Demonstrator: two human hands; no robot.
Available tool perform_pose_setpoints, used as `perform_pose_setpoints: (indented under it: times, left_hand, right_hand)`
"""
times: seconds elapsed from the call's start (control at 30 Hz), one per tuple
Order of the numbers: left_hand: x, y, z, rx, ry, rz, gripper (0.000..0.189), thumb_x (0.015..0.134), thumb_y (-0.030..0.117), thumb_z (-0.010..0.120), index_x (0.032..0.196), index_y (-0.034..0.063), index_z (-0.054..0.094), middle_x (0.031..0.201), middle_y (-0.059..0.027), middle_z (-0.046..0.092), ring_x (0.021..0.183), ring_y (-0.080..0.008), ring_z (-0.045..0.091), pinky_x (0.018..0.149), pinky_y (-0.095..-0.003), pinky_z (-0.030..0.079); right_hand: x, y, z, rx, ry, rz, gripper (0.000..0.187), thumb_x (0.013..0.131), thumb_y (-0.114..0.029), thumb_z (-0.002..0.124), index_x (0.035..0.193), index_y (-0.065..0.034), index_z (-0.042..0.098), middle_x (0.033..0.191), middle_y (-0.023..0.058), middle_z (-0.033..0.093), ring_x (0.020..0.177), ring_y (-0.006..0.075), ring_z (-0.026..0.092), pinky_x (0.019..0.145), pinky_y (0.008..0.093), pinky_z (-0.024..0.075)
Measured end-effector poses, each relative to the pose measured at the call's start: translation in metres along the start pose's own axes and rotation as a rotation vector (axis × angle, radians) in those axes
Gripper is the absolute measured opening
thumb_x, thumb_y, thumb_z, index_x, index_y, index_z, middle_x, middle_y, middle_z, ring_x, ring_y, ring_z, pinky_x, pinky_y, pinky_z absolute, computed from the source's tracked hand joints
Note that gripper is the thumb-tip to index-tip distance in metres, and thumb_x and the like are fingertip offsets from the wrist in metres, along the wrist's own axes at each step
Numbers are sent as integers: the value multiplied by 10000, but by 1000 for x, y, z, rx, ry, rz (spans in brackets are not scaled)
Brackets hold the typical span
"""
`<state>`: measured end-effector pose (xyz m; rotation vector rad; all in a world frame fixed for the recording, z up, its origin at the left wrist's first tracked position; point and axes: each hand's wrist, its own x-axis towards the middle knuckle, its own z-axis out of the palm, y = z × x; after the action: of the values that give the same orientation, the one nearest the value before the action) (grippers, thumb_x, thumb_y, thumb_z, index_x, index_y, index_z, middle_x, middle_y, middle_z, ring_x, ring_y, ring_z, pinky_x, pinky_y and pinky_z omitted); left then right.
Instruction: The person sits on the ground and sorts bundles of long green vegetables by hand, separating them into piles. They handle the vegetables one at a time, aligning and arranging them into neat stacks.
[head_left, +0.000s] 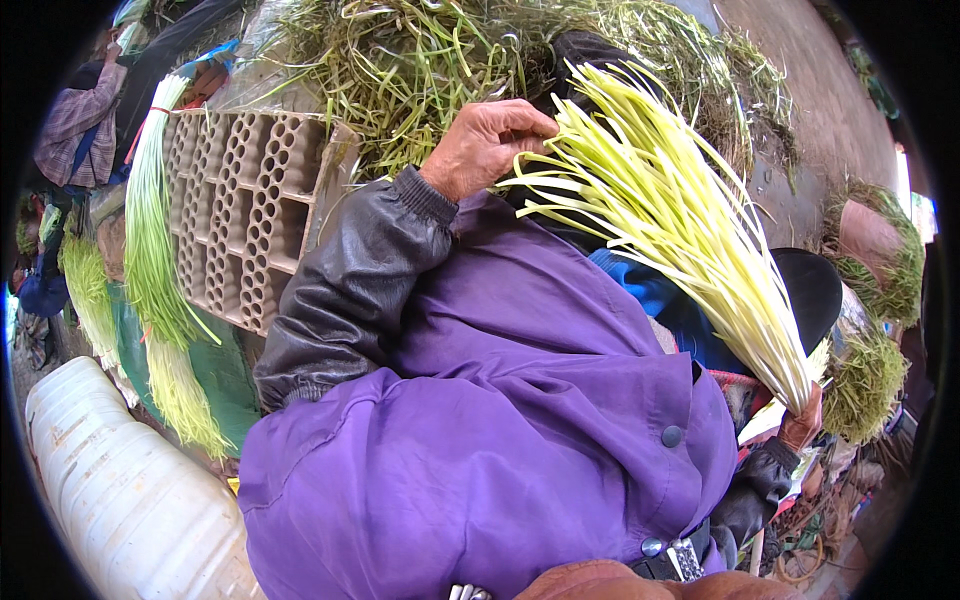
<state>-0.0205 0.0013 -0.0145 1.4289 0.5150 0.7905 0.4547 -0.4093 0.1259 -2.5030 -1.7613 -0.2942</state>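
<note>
A loose bunch of pale yellow-green leafy stalks (660, 217), which look like blanched chives, slants across the right half of the view. My right hand (802, 421) is closed around its white lower ends at the right. At the upper middle, the fingers of my left hand (499, 142) pinch at the leaf tips on the bunch's near side; exactly which leaves they hold is partly hidden. Left of my left arm, a long green-and-white bundle (150, 225) with a red tie at its white end lies along a stack of hollow perforated blocks (247, 217).
Loose green leaves and trimmings (405, 82) are heaped ahead. A ribbed whitish container (127, 480) stands at lower left, near more tied bundles (180, 390) on green sheeting. More greens (874, 382) lie at the right. Another person in a checked sleeve (79, 127) is at upper left.
</note>
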Motion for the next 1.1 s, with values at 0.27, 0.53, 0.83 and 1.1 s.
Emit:
perform_pose_setpoints:
  times: [0.27, 0.53, 0.83, 1.1]
  left_hand:
    - [-5, 19, 4, 442, 65, 141, 218, 806, -29, 671, 1022, -5, 661, 946, -83, 677, 869, -165, 655, 786, -263, 526]
    - [-3, 34, 8, 958, 29, 376, 169, 781, 118, 676, 932, 47, 651, 872, -81, 628, 801, -251, 641, 670, -341, 500]
    - [-10, 7, -36, 1530, 91, -263, 89, 895, 97, 552, 907, 81, 638, 782, -56, 666, 636, -165, 635, 642, -337, 535]
    - [-23, 17, -35, 508, 174, -64, 237, 897, 29, 518, 1089, 37, 658, 1000, -75, 676, 850, -135, 637, 772, -268, 520]
  right_hand:
    - [0, -5, 0, 2, 7, 30, 286, 812, 0, 635, 1091, -48, 590, 897, 157, 641, 847, 315, 654, 735, 378, 507]
    - [-1, -5, 0, 42, 3, 28, 336, 793, 17, 636, 1118, -45, 577, 907, 160, 637, 850, 325, 651, 738, 381, 505]
    - [-3, -4, 1, 38, 18, 39, 289, 813, 9, 605, 1095, -56, 594, 899, 150, 635, 849, 316, 651, 746, 361, 506]
    - [2, 2, -3, 42, 31, -32, 267, 799, -42, 642, 1064, -45, 607, 881, 144, 641, 827, 334, 646, 706, 385, 498]
